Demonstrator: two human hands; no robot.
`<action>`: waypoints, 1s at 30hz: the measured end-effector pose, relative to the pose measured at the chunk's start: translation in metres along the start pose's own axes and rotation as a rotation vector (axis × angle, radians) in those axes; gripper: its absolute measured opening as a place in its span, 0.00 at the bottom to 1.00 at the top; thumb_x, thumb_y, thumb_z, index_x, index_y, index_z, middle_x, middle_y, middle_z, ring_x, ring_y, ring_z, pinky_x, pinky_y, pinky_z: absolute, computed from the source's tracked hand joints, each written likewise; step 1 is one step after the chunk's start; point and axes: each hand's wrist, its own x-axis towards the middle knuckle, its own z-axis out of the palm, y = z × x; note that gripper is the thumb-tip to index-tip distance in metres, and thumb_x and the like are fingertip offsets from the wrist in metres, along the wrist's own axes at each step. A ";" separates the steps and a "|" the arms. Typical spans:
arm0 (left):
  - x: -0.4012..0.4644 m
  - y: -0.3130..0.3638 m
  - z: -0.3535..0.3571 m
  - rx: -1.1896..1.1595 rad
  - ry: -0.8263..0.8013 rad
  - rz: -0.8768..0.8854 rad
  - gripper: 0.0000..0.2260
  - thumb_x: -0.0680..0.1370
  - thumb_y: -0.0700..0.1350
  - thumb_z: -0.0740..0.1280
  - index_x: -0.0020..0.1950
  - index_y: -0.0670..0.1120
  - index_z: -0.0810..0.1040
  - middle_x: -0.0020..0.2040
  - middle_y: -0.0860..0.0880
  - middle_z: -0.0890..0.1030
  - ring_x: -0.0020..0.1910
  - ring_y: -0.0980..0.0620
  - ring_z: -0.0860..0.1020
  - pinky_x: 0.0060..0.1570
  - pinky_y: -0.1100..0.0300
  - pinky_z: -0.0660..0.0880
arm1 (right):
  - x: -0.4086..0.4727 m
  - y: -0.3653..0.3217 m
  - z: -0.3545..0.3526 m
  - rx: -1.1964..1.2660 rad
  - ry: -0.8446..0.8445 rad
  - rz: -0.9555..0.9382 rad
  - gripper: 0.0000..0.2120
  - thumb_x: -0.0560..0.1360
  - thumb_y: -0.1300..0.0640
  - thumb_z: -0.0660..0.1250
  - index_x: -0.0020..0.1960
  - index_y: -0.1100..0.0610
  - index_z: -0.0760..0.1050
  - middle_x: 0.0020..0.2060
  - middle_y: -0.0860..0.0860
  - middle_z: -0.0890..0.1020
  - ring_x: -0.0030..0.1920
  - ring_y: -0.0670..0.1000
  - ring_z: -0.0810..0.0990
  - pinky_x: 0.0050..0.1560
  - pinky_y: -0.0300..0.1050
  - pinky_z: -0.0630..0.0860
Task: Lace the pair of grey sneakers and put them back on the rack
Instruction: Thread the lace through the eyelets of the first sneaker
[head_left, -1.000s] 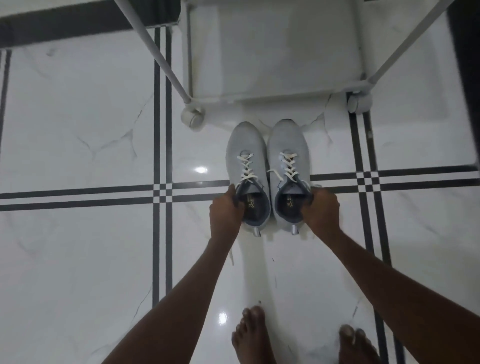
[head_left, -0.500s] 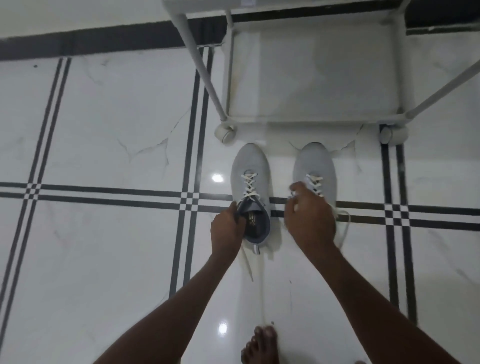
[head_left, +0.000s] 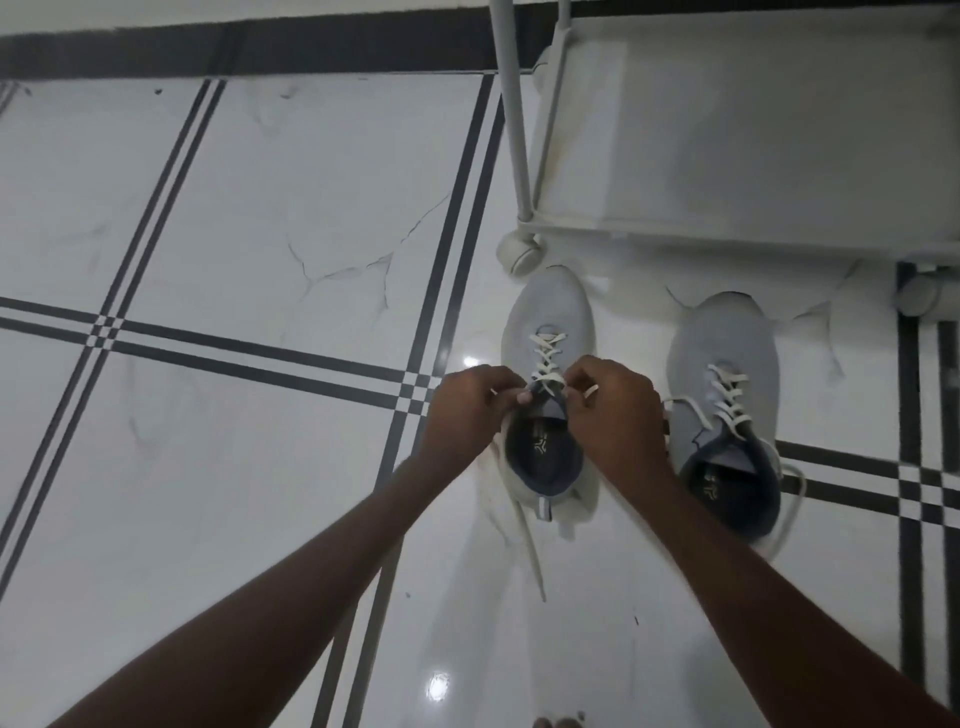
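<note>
Both hands at the laces of one grey sneaker, its mate standing free beside them.

The left hand (head_left: 470, 410) and right hand (head_left: 615, 415) are curled, fingertips pinched at the top of the left sneaker (head_left: 545, 332), just ahead of its dark opening; the right hand has a bit of white lace (head_left: 545, 358) showing between its fingers, while what the left hand pinches is hard to make out, probably the other lace end. The hands cover the top eyelets and both sides of the collar. A loose lace end trails back from under the left hand toward the person. Just right of the right hand stands the right sneaker (head_left: 722, 353), laced, its ends slack on the tiled floor (head_left: 260, 208). Ahead of both hands, past the toes, is the white rack (head_left: 727, 130) on castors, cut off by the frame's top and right edges.
</note>
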 end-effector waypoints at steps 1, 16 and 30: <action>0.003 -0.002 -0.003 -0.024 -0.019 0.004 0.05 0.76 0.47 0.72 0.46 0.47 0.86 0.40 0.51 0.86 0.36 0.51 0.84 0.37 0.66 0.76 | 0.000 -0.002 -0.001 0.046 0.002 0.003 0.02 0.72 0.60 0.70 0.43 0.54 0.78 0.39 0.48 0.83 0.38 0.51 0.79 0.37 0.41 0.71; 0.010 0.009 -0.027 0.116 -0.214 -0.058 0.09 0.72 0.50 0.77 0.45 0.45 0.86 0.37 0.49 0.85 0.34 0.55 0.80 0.34 0.67 0.69 | 0.016 -0.023 -0.007 0.040 -0.247 0.078 0.02 0.70 0.58 0.72 0.42 0.54 0.80 0.40 0.49 0.81 0.42 0.51 0.79 0.43 0.42 0.73; 0.007 0.018 -0.028 0.119 -0.299 -0.073 0.11 0.76 0.53 0.72 0.45 0.46 0.87 0.38 0.46 0.86 0.36 0.51 0.82 0.39 0.57 0.77 | 0.021 -0.033 -0.048 0.800 -0.443 0.246 0.08 0.77 0.60 0.67 0.49 0.57 0.85 0.32 0.52 0.76 0.34 0.47 0.72 0.36 0.38 0.68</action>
